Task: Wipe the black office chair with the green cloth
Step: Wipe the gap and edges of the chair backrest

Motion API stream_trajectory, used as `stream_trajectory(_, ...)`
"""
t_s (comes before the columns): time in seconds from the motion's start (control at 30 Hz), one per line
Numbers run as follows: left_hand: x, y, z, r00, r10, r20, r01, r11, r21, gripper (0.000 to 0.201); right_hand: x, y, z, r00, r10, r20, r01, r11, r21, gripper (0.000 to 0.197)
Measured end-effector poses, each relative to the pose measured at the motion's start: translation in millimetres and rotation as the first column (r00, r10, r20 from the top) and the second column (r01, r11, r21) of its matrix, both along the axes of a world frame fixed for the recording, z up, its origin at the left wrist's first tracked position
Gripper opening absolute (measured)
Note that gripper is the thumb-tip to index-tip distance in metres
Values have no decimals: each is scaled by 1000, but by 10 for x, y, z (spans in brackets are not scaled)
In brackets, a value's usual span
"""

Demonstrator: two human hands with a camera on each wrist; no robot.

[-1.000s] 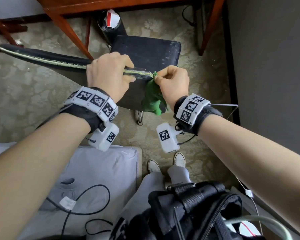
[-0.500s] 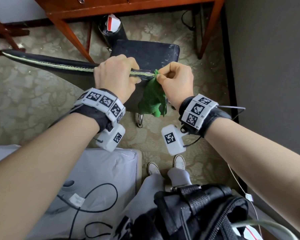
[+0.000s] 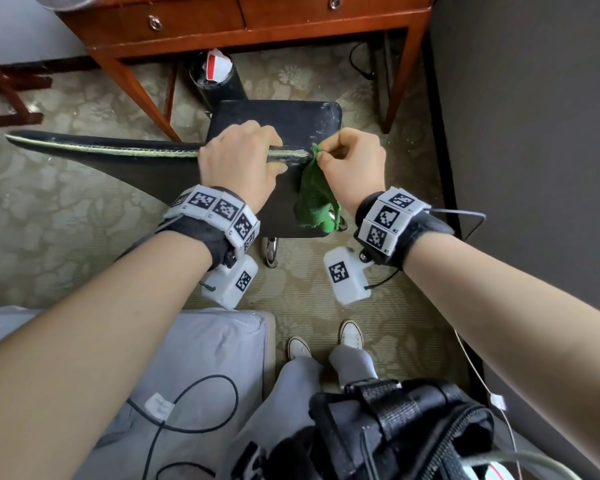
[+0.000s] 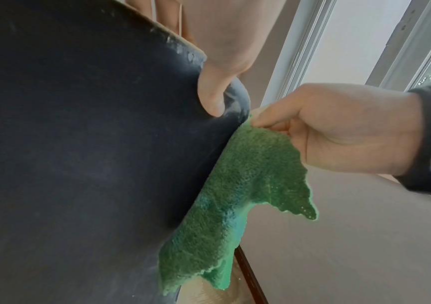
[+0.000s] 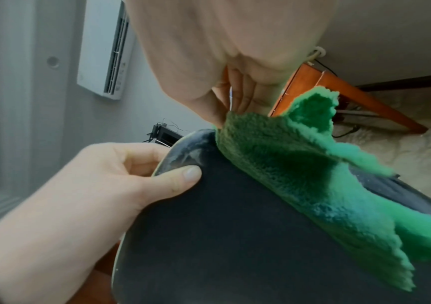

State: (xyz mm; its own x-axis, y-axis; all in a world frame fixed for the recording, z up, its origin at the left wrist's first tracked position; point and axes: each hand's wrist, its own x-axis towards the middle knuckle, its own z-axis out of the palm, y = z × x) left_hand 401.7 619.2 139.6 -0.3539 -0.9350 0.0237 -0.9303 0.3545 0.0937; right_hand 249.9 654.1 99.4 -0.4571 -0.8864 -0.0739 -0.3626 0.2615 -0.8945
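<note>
Pinching green cloth (image 3: 315, 199) against chair (image 3: 278, 123)

The cloth (image 4: 237, 197) is looking fluffy, a looped terry green. The chair (image 3: 284, 123) is showing matt black, scuffed whitish along its edge. Behind it, the desk (image 3: 257, 26) is gleaming as polished reddish wood.

Head view looks steeply down; both wrist views look up, close, sharing the chair's top edge (image 3: 153, 152).
</note>
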Motion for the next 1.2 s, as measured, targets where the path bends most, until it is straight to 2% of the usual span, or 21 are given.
stream_trajectory(0.17, 181, -52, 38, 996, -64, -60, 65, 998, 12, 41, -31, 51, 37, 999, -19, 49, 20, 1000, -11, 13)
stream_trajectory(0.27, 396, -106, 67, 996, -50, -73, 47, 998, -35, 35, 52, 56, 106, 999, -31, -19, 30, 998, -56, 13)
stream_trajectory(0.4, 419, -156, 74, 995, -59, -76, 57, 998, -29, 30, 293, 100, 123, 983, -38, -181, 11, 989, -148, 9)
stream_trajectory(0.5, 410, -186, 78, 994, -90, -60, 88, 996, -27, 31, 327, 106, 118, 974, -85, -209, 48, 984, -172, 8)
stream_trajectory(0.7, 275, -220, 94, 991, -128, -35, 128, 992, 0, 33, 262, 24, 122, 937, -173, -303, 141, 982, -127, 9)
stream_trajectory(0.87, 157, -215, 71, 992, -114, -55, 114, 994, -4, 33, 294, 26, 139, 924, -94, -370, 40, 987, -153, 8)
stream_trajectory(1.03, 76, -180, 67, 993, -102, -58, 103, 995, 12, 32, -22, -21, 70, 886, -161, -435, 132, 987, -97, 11)
stream_trajectory(1.1, 51, -169, 55, 994, -79, -79, 80, 997, 15, 31, 56, 18, 65, 907, -154, -393, 92, 981, -171, 8)
stream_trajectory(1.2, 33, -182, 82, 994, -75, -74, 76, 997, 13, 29, 242, 18, 88, 919, -60, -390, -42, 968, -248, 6)
